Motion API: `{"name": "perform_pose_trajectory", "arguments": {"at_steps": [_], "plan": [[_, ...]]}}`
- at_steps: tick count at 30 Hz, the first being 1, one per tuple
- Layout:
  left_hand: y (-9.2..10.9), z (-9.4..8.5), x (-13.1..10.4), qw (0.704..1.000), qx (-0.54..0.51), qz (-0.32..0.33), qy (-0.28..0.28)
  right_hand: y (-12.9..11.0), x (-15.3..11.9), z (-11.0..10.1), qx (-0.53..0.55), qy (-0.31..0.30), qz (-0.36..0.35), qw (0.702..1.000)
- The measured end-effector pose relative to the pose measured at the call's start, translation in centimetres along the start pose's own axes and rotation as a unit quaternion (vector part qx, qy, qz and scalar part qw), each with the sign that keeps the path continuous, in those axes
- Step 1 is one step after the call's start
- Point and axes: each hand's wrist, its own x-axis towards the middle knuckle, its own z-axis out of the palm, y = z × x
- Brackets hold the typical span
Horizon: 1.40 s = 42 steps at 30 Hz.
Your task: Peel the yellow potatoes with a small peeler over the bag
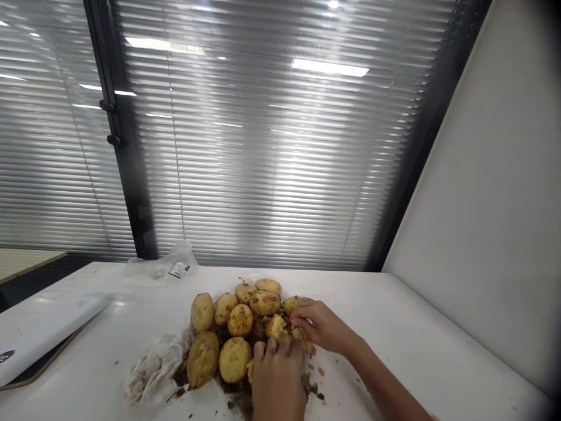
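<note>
Several brown and yellow potatoes (235,359) lie in a heap, with dark, wet bits of peel or dirt around them. At the heap's near right side, my left hand (279,374) has its fingers curled down, and what lies under them is hidden. A yellow edge of a potato (250,372) shows beside that hand. My right hand (326,326) reaches in from the right, fingertips closed on a small yellow potato (291,303) at the heap's right edge. Between the hands sits a pale, broken-looking potato (276,327).
A crumpled white cloth or paper (151,374) touches the heap's left side. Behind it lies a clear plastic bag (162,266) with a label. A long white device (48,336) stands at the left on the white table (416,327). Blinds (263,175) and a wall (491,204) bound the table.
</note>
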Motion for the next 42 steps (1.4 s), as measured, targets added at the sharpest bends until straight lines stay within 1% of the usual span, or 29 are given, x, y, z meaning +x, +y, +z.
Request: {"name": "perform_pose_trajectory", "arguments": {"at_steps": [4, 6, 8, 10, 14, 16, 18, 20, 24, 26, 28, 30, 33, 37, 39, 42], "plan": [[-0.1, 0.0, 0.1, 1.000, -0.008, 0.005, -0.025, 0.0, -0.1, 0.1, -0.053, 0.029, 0.052, 0.997], [-0.2, 0.0, 0.1, 1.000, -0.009, 0.008, -0.028, 0.0, -0.1, 0.0, -0.039, 0.027, 0.049, 0.998], [-0.1, 0.0, 0.1, 1.000, -0.010, 0.009, -0.016, -0.1, -0.1, -0.1, -0.012, 0.010, 0.027, 1.000], [0.0, -0.1, 0.1, 1.000, -0.009, 0.007, -0.003, 0.0, -0.1, 0.0, -0.019, 0.001, 0.023, 1.000], [0.1, -0.2, 0.0, 1.000, 0.011, 0.010, -0.011, 0.3, -0.1, 0.1, -0.080, 0.025, 0.067, 0.994], [0.1, -0.2, 0.0, 1.000, 0.023, 0.010, -0.012, 0.3, -0.1, 0.1, -0.059, 0.023, 0.065, 0.996], [0.0, -0.2, 0.0, 1.000, 0.026, 0.007, -0.009, 0.3, 0.0, 0.0, -0.025, 0.007, 0.048, 0.999], [0.0, -0.3, 0.1, 1.000, 0.021, 0.010, -0.020, 0.2, 0.0, 0.0, -0.027, -0.003, 0.048, 0.998], [-0.1, -0.3, 0.1, 0.999, 0.014, 0.012, -0.033, 0.2, -0.1, -0.1, -0.086, 0.030, 0.092, 0.992], [-0.1, -0.3, 0.1, 0.999, 0.017, 0.007, -0.029, -0.1, 0.0, -0.3, -0.055, 0.040, 0.073, 0.995], [-0.1, -0.3, 0.1, 0.999, 0.015, 0.008, -0.028, -0.7, 0.1, -0.3, 0.001, 0.034, 0.033, 0.999], [-0.1, -0.2, 0.0, 1.000, 0.009, 0.012, -0.026, -1.3, 0.2, -0.2, 0.032, 0.023, 0.003, 0.999], [-0.2, 0.0, 0.0, 1.000, 0.006, 0.014, -0.020, -1.6, 0.3, 0.2, 0.016, 0.027, -0.007, 0.999], [-0.2, 0.1, 0.1, 0.999, 0.024, 0.015, -0.019, -1.4, 0.2, 0.5, -0.012, 0.076, 0.005, 0.997], [-0.2, 0.1, 0.1, 0.999, 0.028, 0.016, -0.020, -1.5, 0.2, 0.5, -0.005, 0.068, -0.012, 0.998], [-0.2, 0.0, 0.1, 1.000, 0.016, 0.018, -0.016, -1.4, 0.2, 0.7, -0.009, 0.033, -0.034, 0.999]]}}
